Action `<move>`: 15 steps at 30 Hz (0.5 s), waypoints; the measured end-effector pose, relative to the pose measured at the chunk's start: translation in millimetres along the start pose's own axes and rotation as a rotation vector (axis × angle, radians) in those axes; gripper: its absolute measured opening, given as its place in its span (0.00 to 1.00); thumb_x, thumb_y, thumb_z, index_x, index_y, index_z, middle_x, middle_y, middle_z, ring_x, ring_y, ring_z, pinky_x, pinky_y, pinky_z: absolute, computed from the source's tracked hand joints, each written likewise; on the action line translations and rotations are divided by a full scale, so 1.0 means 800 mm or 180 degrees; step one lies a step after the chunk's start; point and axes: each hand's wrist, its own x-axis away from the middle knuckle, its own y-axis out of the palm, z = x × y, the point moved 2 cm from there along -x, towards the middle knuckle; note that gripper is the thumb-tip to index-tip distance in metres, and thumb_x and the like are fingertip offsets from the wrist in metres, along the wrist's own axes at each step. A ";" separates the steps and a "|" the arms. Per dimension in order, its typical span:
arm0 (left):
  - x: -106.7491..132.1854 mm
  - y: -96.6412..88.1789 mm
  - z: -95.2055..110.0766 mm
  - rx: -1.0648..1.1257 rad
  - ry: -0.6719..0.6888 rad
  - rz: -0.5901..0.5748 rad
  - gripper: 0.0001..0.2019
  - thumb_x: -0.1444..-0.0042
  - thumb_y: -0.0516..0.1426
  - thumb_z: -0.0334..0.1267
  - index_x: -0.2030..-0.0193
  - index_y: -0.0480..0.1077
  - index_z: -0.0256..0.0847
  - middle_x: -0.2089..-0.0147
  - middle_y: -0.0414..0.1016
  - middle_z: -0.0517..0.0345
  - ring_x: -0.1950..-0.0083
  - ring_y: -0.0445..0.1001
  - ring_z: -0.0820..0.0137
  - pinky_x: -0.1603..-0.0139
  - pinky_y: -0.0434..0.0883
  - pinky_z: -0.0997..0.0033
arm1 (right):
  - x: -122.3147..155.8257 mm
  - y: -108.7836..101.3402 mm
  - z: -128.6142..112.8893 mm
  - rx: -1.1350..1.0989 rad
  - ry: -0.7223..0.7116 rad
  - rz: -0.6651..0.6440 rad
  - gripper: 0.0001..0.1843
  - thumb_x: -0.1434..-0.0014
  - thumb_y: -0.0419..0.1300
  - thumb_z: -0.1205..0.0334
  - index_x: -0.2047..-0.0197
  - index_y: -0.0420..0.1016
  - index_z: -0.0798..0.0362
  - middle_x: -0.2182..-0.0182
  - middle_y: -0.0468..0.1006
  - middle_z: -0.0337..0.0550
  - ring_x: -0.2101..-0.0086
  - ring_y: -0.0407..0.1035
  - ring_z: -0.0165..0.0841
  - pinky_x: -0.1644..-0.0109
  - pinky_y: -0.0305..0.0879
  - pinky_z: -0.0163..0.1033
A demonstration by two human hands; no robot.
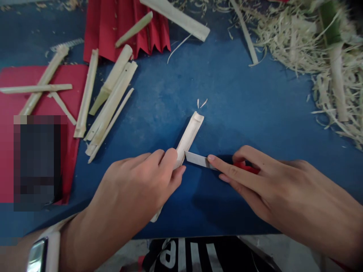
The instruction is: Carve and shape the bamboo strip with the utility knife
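My left hand (144,181) is closed around a pale split bamboo strip (188,136), which slants away from me with its far end bare. The strip's near end pokes out below my wrist, and its middle is covered by my fingers. In my right hand (261,181) is a utility knife (198,159) with a red handle, mostly hidden by my fingers. My index finger lies along the blade, whose tip touches the strip's right edge beside my left fingertips. Two tiny slivers (202,103) lie just beyond the strip's far end.
On the blue table (241,98), several bamboo pieces (113,109) lie at the left, some across a red sheet (17,151). A pleated red sheet (124,26) is at the back. Curled shavings (297,45) and a bamboo stalk (337,75) fill the right corner.
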 end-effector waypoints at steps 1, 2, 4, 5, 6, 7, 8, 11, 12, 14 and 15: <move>0.000 0.000 0.000 0.0011 0.0020 0.0001 0.23 0.07 0.49 0.34 0.60 0.72 0.48 0.73 0.69 0.67 0.78 0.76 0.67 0.77 0.60 0.60 | -0.001 0.000 -0.002 0.0020 0.0006 0.0012 0.27 0.08 0.55 0.66 0.15 0.84 0.52 0.58 0.78 0.40 0.76 0.62 0.25 0.76 0.49 0.39; -0.001 0.000 0.000 0.0015 0.0017 0.0009 0.23 0.07 0.49 0.33 0.60 0.71 0.48 0.73 0.69 0.67 0.78 0.76 0.67 0.77 0.60 0.60 | -0.002 -0.001 -0.004 0.0041 0.0018 0.0047 0.27 0.07 0.54 0.66 0.16 0.84 0.53 0.58 0.77 0.40 0.76 0.61 0.25 0.76 0.49 0.39; -0.002 0.001 0.000 0.0015 0.0020 0.0013 0.23 0.07 0.49 0.33 0.60 0.72 0.48 0.73 0.69 0.66 0.79 0.75 0.67 0.78 0.59 0.59 | -0.003 0.000 -0.007 0.0056 0.0050 0.0105 0.28 0.06 0.50 0.67 0.17 0.84 0.53 0.59 0.76 0.39 0.76 0.60 0.25 0.76 0.49 0.39; -0.002 0.001 0.000 0.0012 0.0023 0.0007 0.23 0.07 0.49 0.33 0.60 0.72 0.48 0.74 0.69 0.66 0.79 0.75 0.66 0.78 0.59 0.59 | -0.003 0.001 -0.009 0.0060 0.0072 0.0120 0.28 0.06 0.49 0.67 0.16 0.83 0.52 0.58 0.76 0.39 0.76 0.60 0.25 0.75 0.51 0.39; -0.002 0.001 0.000 0.0008 0.0034 0.0000 0.23 0.07 0.50 0.34 0.60 0.72 0.48 0.74 0.69 0.66 0.80 0.75 0.66 0.78 0.60 0.59 | -0.003 0.002 -0.009 0.0083 0.0083 0.0158 0.28 0.05 0.49 0.66 0.16 0.83 0.52 0.58 0.76 0.39 0.76 0.60 0.26 0.75 0.52 0.39; -0.002 0.002 -0.001 0.0005 0.0050 -0.0017 0.22 0.08 0.50 0.34 0.60 0.72 0.48 0.74 0.69 0.66 0.80 0.75 0.65 0.78 0.60 0.59 | -0.002 0.003 -0.008 0.0101 0.0069 0.0173 0.27 0.04 0.50 0.64 0.16 0.83 0.52 0.58 0.77 0.39 0.76 0.60 0.26 0.75 0.53 0.39; -0.001 0.002 -0.001 -0.0007 0.0055 -0.0025 0.22 0.08 0.50 0.35 0.60 0.73 0.48 0.74 0.69 0.66 0.80 0.75 0.64 0.78 0.61 0.59 | -0.002 0.003 -0.004 0.0131 0.0052 0.0170 0.27 0.04 0.50 0.63 0.16 0.83 0.52 0.57 0.77 0.39 0.76 0.61 0.26 0.75 0.55 0.39; 0.001 0.003 -0.003 -0.0084 0.0035 -0.0013 0.22 0.08 0.51 0.35 0.60 0.73 0.48 0.75 0.70 0.64 0.80 0.76 0.64 0.78 0.61 0.59 | -0.002 0.000 0.021 0.0397 0.0190 0.0186 0.27 0.04 0.50 0.63 0.17 0.83 0.56 0.57 0.78 0.42 0.77 0.59 0.25 0.77 0.53 0.38; 0.002 0.003 -0.004 -0.0100 0.0040 -0.0004 0.22 0.08 0.51 0.35 0.60 0.73 0.48 0.75 0.70 0.64 0.80 0.76 0.64 0.78 0.61 0.60 | -0.003 -0.002 0.032 0.0602 0.0386 0.0294 0.28 0.04 0.50 0.62 0.17 0.84 0.58 0.57 0.78 0.44 0.78 0.55 0.24 0.78 0.50 0.37; 0.003 0.002 -0.003 -0.0114 0.0080 -0.0002 0.23 0.08 0.51 0.36 0.61 0.71 0.49 0.75 0.69 0.65 0.80 0.75 0.65 0.78 0.61 0.60 | -0.003 -0.007 0.051 0.0759 0.0613 0.0398 0.29 0.03 0.51 0.56 0.19 0.87 0.59 0.54 0.82 0.51 0.77 0.51 0.25 0.78 0.49 0.39; 0.003 0.002 -0.003 -0.0114 0.0106 -0.0011 0.23 0.08 0.52 0.36 0.62 0.71 0.49 0.75 0.69 0.65 0.80 0.75 0.65 0.78 0.62 0.60 | -0.003 -0.009 0.056 0.0735 0.0726 0.0436 0.29 0.03 0.51 0.54 0.19 0.87 0.57 0.52 0.83 0.52 0.76 0.53 0.26 0.77 0.49 0.40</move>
